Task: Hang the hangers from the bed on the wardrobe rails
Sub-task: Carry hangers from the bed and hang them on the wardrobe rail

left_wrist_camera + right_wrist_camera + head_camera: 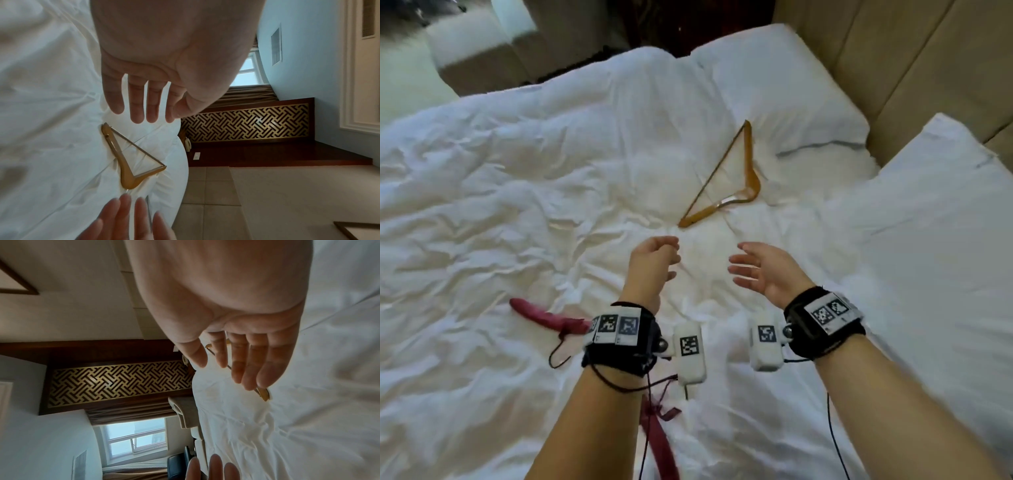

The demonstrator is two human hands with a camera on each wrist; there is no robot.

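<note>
Wooden hanger (736, 178) lies flat on the white duvet (517, 192) of the bed, just below a pillow (784, 92), untouched. Left hand (654, 260) and right hand (767, 270) hover side by side above the duvet, near the hanger's lower end, palms facing each other; fingers (137, 104) of both spread and relaxed, holding nothing. Dark red padded hanger (544, 317) lies on the duvet beside the left wrist, partly hidden by it.

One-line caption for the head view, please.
Both empty hands, left hand and right hand, reach toward wooden hanger on white duvet.
</note>
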